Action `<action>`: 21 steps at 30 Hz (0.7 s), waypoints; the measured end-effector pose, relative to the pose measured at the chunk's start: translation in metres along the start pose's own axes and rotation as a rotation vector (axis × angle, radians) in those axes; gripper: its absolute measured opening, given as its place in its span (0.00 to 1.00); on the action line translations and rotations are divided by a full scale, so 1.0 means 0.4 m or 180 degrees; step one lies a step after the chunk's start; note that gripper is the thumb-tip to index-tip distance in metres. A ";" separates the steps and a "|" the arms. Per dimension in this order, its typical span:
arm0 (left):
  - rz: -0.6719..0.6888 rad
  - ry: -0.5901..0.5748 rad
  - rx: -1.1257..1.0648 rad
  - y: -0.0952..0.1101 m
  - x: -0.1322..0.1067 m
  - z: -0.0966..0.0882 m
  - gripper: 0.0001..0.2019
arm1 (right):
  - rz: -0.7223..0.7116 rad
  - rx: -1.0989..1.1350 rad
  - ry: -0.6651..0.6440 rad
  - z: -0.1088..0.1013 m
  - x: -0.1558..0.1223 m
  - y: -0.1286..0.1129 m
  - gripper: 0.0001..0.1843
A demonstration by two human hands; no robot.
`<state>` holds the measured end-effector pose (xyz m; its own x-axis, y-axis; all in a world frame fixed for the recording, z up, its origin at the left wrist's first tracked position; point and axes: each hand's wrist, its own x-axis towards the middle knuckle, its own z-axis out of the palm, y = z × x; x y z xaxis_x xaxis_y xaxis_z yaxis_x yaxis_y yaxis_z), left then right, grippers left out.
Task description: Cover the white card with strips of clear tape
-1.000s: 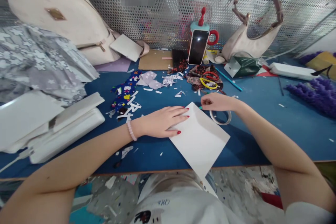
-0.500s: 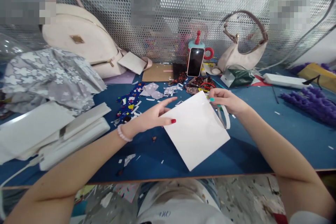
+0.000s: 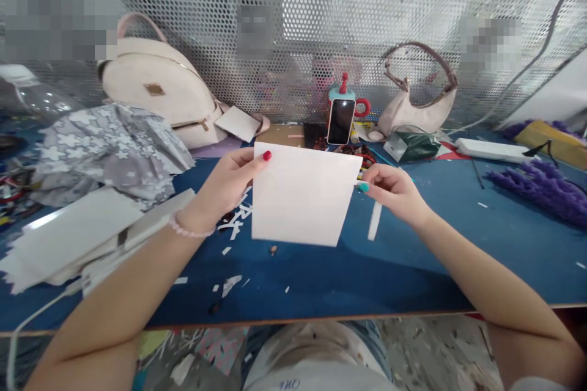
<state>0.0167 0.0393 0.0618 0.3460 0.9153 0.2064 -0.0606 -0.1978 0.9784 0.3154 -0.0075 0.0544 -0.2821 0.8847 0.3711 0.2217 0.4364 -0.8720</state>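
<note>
A white paper sheet is held upright above the blue table, facing me. My left hand grips its upper left edge, thumb with a red nail on the front. My right hand pinches the upper right edge, a teal nail showing. A roll of clear tape hangs around my right hand's fingers and appears edge-on just below them.
Paper scraps litter the table behind the sheet. A phone leans on a mug at the back, between a cream backpack and a handbag. Grey star-printed cloth and white boxes lie left; purple fluff right.
Both hands have lifted the sheet off the table and turned it upright. The left hand went from lying flat on it to gripping its edge. The camera has tilted upward.
</note>
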 end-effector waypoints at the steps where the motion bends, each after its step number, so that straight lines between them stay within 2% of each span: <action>1: 0.0121 0.0072 0.0030 0.001 -0.004 -0.002 0.21 | -0.0104 -0.0083 0.0075 0.004 -0.004 -0.006 0.18; 6: 0.0741 0.0135 0.0371 0.015 -0.028 -0.008 0.19 | -0.0538 -0.0427 0.0251 0.003 -0.031 -0.028 0.13; 12: 0.0934 0.0175 0.0565 0.023 -0.041 0.009 0.15 | -0.0606 -0.0635 0.0268 -0.010 -0.035 -0.031 0.11; 14: 0.0892 0.0262 0.0604 0.014 -0.038 0.020 0.14 | -0.0537 -0.0595 0.0332 -0.011 -0.029 -0.029 0.12; 16: 0.0694 0.0273 0.0663 0.004 -0.034 0.030 0.19 | -0.0382 -0.0546 0.0370 -0.010 -0.025 -0.029 0.13; 18: 0.0444 0.0175 0.0724 -0.006 -0.030 0.037 0.25 | -0.0197 -0.0514 0.0373 -0.007 -0.023 -0.030 0.14; 21: 0.0253 -0.0007 0.0753 -0.016 -0.025 0.044 0.27 | -0.0042 -0.0496 0.0307 -0.001 -0.025 -0.029 0.14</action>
<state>0.0300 0.0255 0.0532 0.3510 0.8929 0.2822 0.1330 -0.3458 0.9288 0.3160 -0.0215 0.0608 -0.1968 0.8871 0.4174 0.3627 0.4614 -0.8097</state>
